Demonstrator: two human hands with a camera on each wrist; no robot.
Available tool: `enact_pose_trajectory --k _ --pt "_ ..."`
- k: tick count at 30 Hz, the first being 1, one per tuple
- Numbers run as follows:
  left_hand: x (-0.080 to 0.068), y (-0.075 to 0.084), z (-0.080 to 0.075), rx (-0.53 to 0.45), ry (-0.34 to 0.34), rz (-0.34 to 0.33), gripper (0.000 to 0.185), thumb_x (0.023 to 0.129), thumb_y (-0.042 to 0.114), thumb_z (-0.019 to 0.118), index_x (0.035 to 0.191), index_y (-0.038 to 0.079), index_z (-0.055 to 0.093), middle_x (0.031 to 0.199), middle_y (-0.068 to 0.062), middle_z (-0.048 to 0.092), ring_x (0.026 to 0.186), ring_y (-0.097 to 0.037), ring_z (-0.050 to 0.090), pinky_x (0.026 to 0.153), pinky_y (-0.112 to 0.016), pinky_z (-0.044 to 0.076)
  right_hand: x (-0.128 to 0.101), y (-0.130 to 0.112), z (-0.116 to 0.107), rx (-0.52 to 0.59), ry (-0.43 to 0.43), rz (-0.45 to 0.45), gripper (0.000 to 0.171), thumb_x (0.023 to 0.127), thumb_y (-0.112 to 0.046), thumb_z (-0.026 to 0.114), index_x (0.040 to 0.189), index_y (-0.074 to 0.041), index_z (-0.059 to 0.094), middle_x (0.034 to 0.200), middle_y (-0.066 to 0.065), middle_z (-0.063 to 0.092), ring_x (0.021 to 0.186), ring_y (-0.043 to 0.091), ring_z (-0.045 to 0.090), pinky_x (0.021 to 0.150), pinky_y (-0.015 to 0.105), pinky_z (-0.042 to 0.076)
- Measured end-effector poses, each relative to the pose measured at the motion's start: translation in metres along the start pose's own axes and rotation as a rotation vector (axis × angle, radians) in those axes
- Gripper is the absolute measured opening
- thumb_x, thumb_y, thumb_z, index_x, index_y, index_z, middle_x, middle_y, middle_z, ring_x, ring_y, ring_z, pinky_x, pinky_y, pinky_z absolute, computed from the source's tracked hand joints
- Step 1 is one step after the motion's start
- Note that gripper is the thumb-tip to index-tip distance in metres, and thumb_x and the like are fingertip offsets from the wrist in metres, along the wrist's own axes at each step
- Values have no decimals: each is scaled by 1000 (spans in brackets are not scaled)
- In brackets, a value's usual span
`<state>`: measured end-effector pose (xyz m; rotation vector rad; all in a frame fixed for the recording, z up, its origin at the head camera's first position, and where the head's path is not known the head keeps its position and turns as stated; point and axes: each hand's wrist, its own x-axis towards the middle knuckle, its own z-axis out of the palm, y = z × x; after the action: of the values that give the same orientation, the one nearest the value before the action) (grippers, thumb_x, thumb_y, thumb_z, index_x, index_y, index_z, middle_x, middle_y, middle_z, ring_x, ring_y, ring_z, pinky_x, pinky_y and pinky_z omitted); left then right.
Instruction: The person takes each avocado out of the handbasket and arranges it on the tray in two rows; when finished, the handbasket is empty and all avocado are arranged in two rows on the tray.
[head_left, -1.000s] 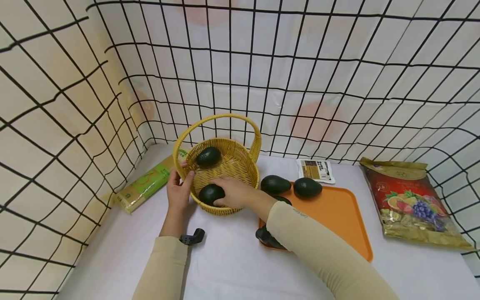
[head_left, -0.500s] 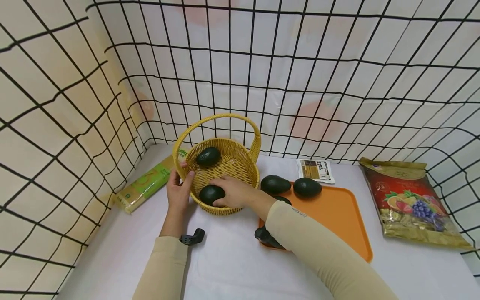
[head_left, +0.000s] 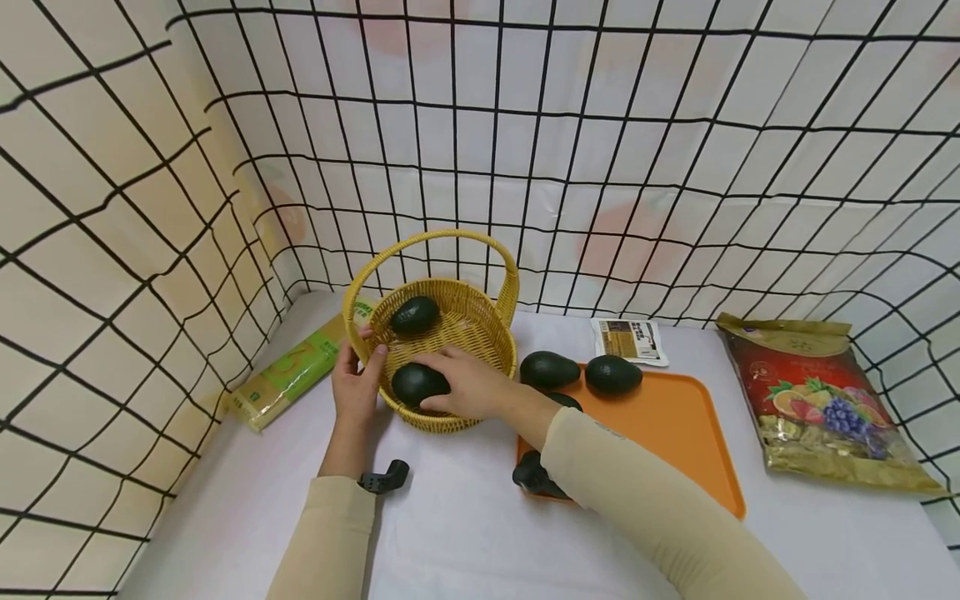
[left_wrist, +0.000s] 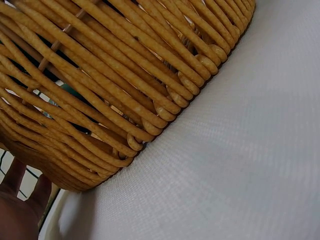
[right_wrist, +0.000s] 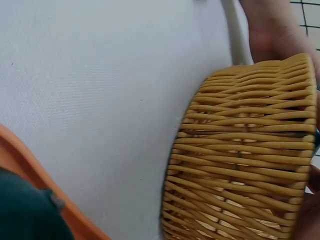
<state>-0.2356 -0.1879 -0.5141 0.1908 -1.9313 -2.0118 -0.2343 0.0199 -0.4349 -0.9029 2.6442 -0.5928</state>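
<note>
Right grip (head_left: pixel 467 385): avocado (head_left: pixel 417 385) pinched inside basket (head_left: pixel 442 423); could be dropped if hold is slackened;
Left grip (head_left: pixel 356 390): basket side pinched; basket could be tipped if pulled unevenly

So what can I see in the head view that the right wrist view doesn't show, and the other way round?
Only the head view shows the arched handle of the basket, the red fruit bag, the green packet and the small white packet.

Only the right wrist view gives a low, close look at the gaps in the basket's outer weave.

Both show the basket, white cloth, black wire grid, part of the orange tray, at least one avocado, and parts of the left hand and right hand.
</note>
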Motion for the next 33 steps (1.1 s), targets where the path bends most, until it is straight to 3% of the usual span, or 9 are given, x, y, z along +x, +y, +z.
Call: enact_pose_trajectory --k 5,9,12,21,33 --pt "-1 3 -2 -15 -5 8 42 100 15 66 140 7 55 152 -5 52 142 -19 46 113 -36 45 -7 -4 -7 10 36 -42 71 93 -45 72 156 -33 41 150 7 48 134 25 53 112 46 47" --pt "-7 16 -1 -17 -8 17 43 100 11 64 140 1 53 151 -13 51 139 -22 48 100 -21 47 -15 -4 -13 20 42 -63 70 94 -44 73 155 -33 42 152 8 47 136 25 52 112 46 47" --pt "-10 23 0 -19 -9 24 43 100 12 65 139 -1 52 151 -18 50 138 -24 48 97 -18 47 -22 -3 -18 19 42 -70 71 93 -44 73 155 -30 42 152 7 47 136 25 52 111 46 47" --pt "0 -1 -3 -20 -3 21 41 100 17 65 139 9 55 150 -4 52 139 -18 48 101 -21 46 -44 3 -32 12 56 -45 71 91 -43 76 154 -34 43 150 3 50 132 22 55 108 44 50" --pt "-2 -2 0 -9 0 26 38 101 19 65 137 12 56 149 4 53 142 -16 45 119 -48 39 -82 18 -43 24 70 -32 71 93 -43 75 155 -29 43 149 3 50 122 20 60 101 43 54"
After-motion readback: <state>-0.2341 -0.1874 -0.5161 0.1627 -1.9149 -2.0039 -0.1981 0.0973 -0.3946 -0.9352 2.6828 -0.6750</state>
